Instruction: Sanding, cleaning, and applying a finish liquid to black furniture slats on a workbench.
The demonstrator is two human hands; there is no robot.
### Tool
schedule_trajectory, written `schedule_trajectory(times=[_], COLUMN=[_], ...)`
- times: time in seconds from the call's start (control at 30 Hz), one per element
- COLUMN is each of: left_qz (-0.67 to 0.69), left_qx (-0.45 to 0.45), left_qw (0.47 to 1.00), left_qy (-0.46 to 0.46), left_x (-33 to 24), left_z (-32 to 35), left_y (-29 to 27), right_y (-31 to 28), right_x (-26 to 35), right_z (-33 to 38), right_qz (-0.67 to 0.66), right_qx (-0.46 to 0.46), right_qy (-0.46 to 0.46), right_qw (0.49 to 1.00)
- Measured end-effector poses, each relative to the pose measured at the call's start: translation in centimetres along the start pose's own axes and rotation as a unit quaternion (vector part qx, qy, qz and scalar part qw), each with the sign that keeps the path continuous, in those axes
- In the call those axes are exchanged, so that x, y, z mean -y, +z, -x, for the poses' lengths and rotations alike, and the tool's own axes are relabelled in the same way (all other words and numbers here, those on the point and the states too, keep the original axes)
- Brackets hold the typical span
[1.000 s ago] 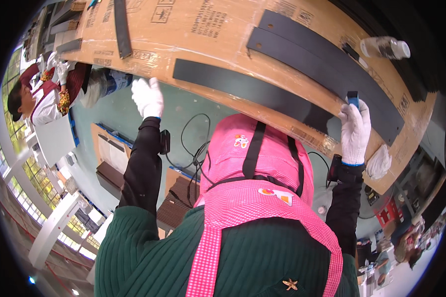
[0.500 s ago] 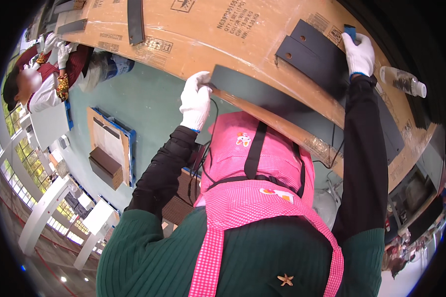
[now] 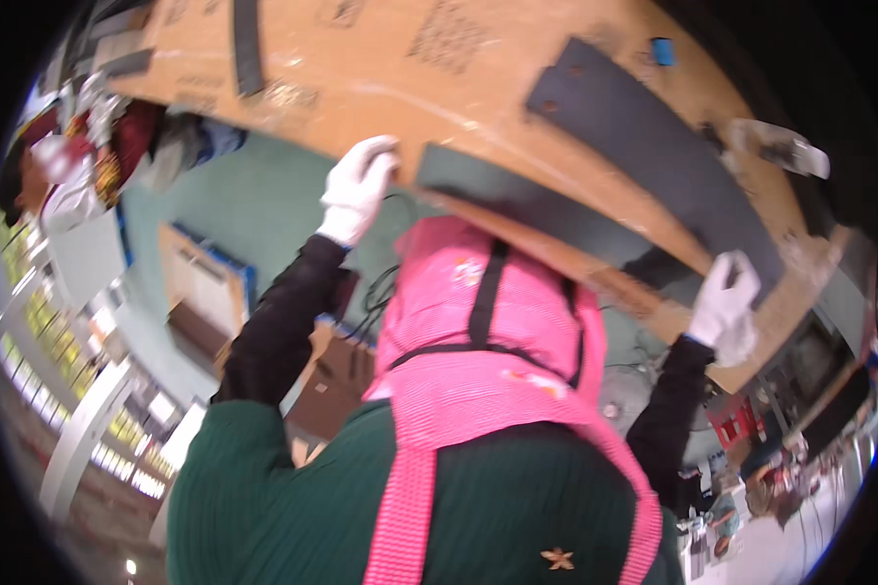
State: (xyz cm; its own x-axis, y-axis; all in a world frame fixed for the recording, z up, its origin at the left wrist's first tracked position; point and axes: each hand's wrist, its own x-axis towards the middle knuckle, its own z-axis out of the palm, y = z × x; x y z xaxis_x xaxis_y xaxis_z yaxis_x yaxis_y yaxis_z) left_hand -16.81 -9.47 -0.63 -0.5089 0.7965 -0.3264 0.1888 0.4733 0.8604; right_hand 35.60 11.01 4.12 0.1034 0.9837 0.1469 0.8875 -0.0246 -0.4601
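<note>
A long dark grey board (image 3: 546, 210) lies along the near edge of a cardboard-covered work surface (image 3: 361, 93). My left hand (image 3: 361, 190), in a white glove, is just off the board's left end, its thumb and fingers apart and nothing seen in them. By the right end of the same board is my white-gloved right hand (image 3: 727, 302), somewhat blurred, with a gap between thumb and fingers; whether it touches the board I cannot tell. Farther back lies a wider dark panel (image 3: 644, 146) with holes at its left end. A small blue object (image 3: 662, 52) rests on the cardboard beyond it.
A clear plastic bottle (image 3: 780, 148) lies at the right. Another dark strip (image 3: 248, 49) is at the far left of the surface. A person (image 3: 73, 175) in white gloves works at the left. Brown panels (image 3: 197, 327) rest near a pallet below.
My right hand has let go of the blue object and come toward me to the near board's right end. My left hand has drawn slightly left, away from the board's left end.
</note>
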Motion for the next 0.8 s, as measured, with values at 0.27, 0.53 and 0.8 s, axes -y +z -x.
schedule_trajectory(times=[0.27,0.53,0.8], left_qz=[0.113,-0.049,-0.223], left_qx=[-0.204,-0.112,-0.089], left_qw=[0.966,0.991,0.956], left_qy=[-0.108,0.049,0.170], left_x=[-0.7,-4.2,-5.1], left_z=[1.6,11.1,9.5], left_y=[2.9,9.9,14.6], right_y=[7.8,18.6,15.2], right_x=[16.2,19.8,36.0], right_z=[-5.7,-15.1,0.6], right_qz=[-0.092,-0.037,-0.101], right_qx=[0.106,0.169,0.538], right_qy=[-0.124,-0.176,-0.492], right_qw=[0.982,0.969,0.677])
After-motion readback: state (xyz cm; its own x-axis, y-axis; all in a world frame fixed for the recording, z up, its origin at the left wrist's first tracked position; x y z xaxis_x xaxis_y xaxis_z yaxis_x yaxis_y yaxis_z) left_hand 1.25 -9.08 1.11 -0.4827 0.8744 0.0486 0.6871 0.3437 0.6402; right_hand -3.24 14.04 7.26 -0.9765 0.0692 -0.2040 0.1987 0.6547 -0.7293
